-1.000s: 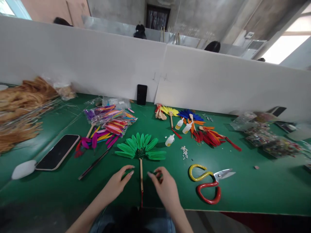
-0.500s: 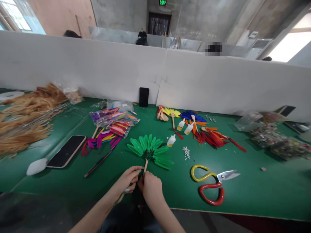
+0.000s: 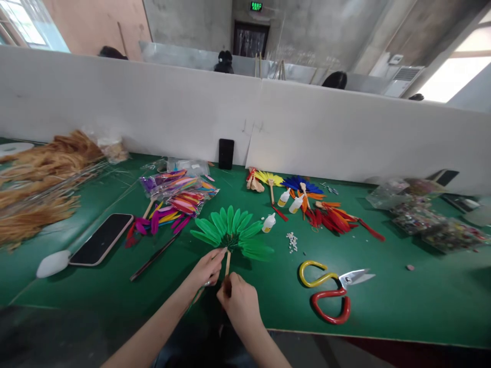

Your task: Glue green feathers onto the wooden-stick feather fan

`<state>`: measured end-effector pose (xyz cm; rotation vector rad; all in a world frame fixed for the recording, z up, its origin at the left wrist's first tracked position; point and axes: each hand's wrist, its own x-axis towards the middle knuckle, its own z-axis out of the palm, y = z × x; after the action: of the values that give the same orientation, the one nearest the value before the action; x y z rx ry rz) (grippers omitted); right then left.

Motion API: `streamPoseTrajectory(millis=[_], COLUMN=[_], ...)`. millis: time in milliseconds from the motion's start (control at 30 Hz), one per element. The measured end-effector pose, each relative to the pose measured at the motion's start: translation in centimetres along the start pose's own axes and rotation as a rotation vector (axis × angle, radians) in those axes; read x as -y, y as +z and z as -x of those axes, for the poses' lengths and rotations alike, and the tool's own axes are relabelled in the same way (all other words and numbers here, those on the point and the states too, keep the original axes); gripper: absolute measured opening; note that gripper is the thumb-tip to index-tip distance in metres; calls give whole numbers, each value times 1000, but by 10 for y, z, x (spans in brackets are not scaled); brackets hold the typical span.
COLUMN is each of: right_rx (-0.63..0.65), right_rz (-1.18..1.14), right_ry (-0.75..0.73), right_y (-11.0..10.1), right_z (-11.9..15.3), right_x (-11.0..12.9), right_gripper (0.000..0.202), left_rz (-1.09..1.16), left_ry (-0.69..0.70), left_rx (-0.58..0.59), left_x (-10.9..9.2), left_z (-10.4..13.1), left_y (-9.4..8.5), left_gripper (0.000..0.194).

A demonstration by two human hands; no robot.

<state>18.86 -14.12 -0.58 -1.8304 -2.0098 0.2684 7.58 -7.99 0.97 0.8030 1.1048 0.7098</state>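
A green feather fan [image 3: 230, 230] with a thin wooden handle lies spread out near the table's front edge. The fingertips of my left hand [image 3: 209, 268] pinch the top of the handle, just under the feathers. Lower down, my right hand [image 3: 240, 299] is closed at the handle's bottom end; its curled fingers hide exactly what they hold. A thin green strand hangs by my left wrist. One small white glue bottle [image 3: 269, 223] stands right of the feathers, and little white beads [image 3: 292, 242] lie beyond it.
Open scissors [image 3: 333, 291] with yellow and red handles lie to the right. On the left are a phone [image 3: 102, 239], a dark stick-like tool [image 3: 155, 255] and bagged coloured feathers [image 3: 180, 191]. Yellow [image 3: 269, 177] and blue fans [image 3: 303, 184] lie further back, before a white partition [image 3: 153, 107].
My left hand has moved up the handle to the base of the feathers. The green fan has shifted slightly up and left and is turned a little.
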Motion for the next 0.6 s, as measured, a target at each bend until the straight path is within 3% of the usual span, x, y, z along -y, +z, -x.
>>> streamPoseTrajectory(millis=[233, 600], right_rx=[-5, 119], right_rz=[36, 50], right_ry=[-45, -25], right_y=[0, -6], right_z=[-1, 2], right_x=[6, 15], right_gripper=[8, 6], left_rz=[31, -26], left_ry=[41, 89], left_rx=[-118, -231], left_x=[1, 3], left_z=[-18, -16], left_y=[5, 4], left_gripper=[62, 64])
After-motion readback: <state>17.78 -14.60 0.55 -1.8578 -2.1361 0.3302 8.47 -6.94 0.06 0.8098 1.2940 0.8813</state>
